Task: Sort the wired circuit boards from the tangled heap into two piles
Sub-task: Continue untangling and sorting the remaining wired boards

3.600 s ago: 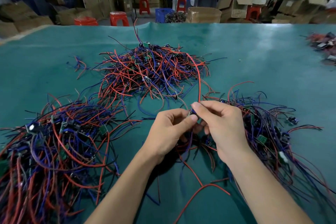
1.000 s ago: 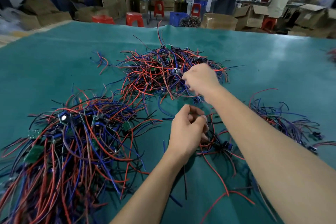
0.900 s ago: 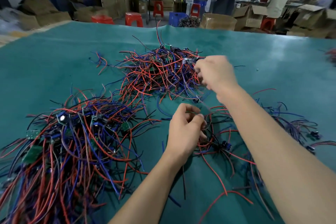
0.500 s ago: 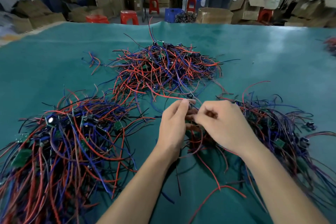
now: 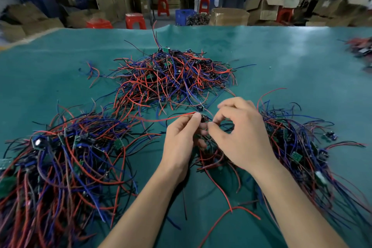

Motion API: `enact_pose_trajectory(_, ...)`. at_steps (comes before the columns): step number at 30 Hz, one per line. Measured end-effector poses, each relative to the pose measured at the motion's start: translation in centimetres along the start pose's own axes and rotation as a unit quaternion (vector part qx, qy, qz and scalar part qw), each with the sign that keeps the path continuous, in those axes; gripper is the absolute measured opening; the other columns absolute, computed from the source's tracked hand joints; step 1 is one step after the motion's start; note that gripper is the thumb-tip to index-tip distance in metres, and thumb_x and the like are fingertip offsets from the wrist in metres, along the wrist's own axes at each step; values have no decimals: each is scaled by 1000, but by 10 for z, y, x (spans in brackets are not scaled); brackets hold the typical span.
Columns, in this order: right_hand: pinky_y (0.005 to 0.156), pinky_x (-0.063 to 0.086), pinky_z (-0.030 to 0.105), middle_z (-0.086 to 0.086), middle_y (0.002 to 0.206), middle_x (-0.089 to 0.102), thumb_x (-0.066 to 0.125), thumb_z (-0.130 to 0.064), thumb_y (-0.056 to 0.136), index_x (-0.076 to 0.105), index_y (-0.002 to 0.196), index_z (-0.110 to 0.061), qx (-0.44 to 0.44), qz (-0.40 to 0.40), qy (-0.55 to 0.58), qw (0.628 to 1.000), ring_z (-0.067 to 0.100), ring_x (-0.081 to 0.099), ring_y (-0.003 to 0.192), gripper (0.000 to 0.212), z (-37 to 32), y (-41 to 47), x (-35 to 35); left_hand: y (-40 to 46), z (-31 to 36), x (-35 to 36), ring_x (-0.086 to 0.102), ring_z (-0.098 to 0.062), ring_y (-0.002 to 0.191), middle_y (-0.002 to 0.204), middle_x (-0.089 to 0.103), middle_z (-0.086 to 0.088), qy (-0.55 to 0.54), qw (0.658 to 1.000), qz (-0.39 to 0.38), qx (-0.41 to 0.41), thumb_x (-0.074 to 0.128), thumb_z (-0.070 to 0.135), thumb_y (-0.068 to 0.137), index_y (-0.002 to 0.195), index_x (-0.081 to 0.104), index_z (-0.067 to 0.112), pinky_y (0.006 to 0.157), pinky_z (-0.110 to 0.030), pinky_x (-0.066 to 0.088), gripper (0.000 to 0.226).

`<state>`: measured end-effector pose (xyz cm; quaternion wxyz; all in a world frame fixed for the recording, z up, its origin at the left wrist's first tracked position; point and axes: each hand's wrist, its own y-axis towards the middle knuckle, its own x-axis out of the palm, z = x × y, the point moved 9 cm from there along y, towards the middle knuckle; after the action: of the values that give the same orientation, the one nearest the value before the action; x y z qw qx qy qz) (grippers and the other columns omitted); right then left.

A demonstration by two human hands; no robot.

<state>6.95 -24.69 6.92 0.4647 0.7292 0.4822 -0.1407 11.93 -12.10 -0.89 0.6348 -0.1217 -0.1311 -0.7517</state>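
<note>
1. Here, the sorting looked well advanced but unfinished: two sorted piles already lay on the green table [image 5: 281, 62], a far pile [image 5: 173, 78] beyond the hands and a near pile [image 5: 60, 159] to the left of the hands.
2. The tangled heap [image 5: 302, 147] remained at the right of the hands, still thick with boards and red and blue leads, so much was judged left to sort.
3. The left hand [image 5: 181, 141] was raised just above the heap's left edge, thumb and forefinger pinching a small wired board [image 5: 203, 119] whose red lead [image 5: 161, 120] trailed leftward.
4. The right hand [image 5: 239, 135] sat touching the left, fingers curled, fingertips pinching the wires beside that board; the exact wire held could not be told.
</note>
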Motion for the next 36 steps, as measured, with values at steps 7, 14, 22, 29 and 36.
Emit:
enact_pose_trajectory(7, 68, 55, 32, -7, 66, 73, 81, -17, 82, 69, 71, -22, 113, -83, 147, 979, 13, 69, 62, 17, 13, -2, 9, -4, 7, 4, 50, -17, 59, 65, 56, -5, 23, 999, -16, 17, 53, 27, 102, 64, 61, 20, 50, -23, 45, 40)
enact_pose_trajectory(14, 51, 51, 24, 17, 64, 71, 80, 1, 83, 67, 77, -4, 221, -143, 398, 879, 22, 63, 46, 15, 14, -13, 31, -5, 7, 6, 49, -22, 59, 63, 57, -5, 10, 999, -40, 16, 56, 29, 100, 84, 70, 11, 59, -30, 43, 27)
enact_pose_trajectory(22, 48, 45, 24, 2, 55, 66, 78, -25, 89, 66, 74, -9, 212, -89, 262, 937, 15, 54, 43, 25, 36, -5, 18, -6, 6, 9, 54, -12, 55, 70, 65, -9, 38, 997, -57, 30, 61, 13, 96, 79, 73, 16, 48, -20, 45, 20)
enact_pose_trajectory(29, 45, 45, 21, 11, 92, 72, 82, -19, 78, 79, 93, -11, 337, -161, 487, 789, 11, 56, 56, 18, 43, -19, 45, -6, 4, 13, 42, -7, 43, 56, 59, 2, 69, 993, -90, 21, 60, 23, 95, 78, 64, 10, 40, -18, 35, 21)
enact_pose_trajectory(36, 48, 46, 19, -1, 77, 69, 81, -17, 74, 82, 93, -8, 312, -141, 510, 789, 8, 54, 59, 21, 47, -16, 49, -6, 6, 14, 39, -9, 44, 60, 57, -6, 84, 992, -83, 35, 56, 18, 98, 85, 66, -10, 40, -19, 34, 32)
